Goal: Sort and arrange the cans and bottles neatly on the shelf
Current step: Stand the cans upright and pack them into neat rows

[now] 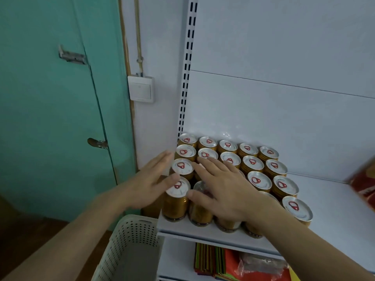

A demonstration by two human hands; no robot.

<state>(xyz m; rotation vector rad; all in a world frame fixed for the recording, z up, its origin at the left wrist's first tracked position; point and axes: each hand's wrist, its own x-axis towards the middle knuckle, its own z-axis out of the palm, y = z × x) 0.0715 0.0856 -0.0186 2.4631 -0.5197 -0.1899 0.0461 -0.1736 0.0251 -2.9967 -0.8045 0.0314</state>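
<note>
**Lead:** Neither of your hands grips anything. Your left hand is flat with straight fingers against the left side of the can block, and your right hand lies spread over the can tops near the front, fingers extended, thumb at the rim of a front can.

**Helper:** So where does the job stand?

**Lead:** Start with the white shelf: the gold cans fill its left end against the slotted upright, in rows running from the back panel to the front lip. I'd judge you're squaring the block, not placing new stock. The front-left can sits at the corner of the shelf, right at the front edge.

**Helper:** And next?

**Lead:** Press gently inward and back, both palms together, so the rows close up without tipping one over the lip. The cans look tall and narrow, so push low rather than at the lids.

**Helper:** Anything in the way?

**Lead:** Right of the cans the shelf is bare up to a red package at the frame's edge; I can't tell what it is. Below the cans' left corner stands a perforated white basket; its inside is hardly visible. Under the shelf lie coloured packets. Left of the upright are a wall switch and a green door. No bottles are in view.
</note>
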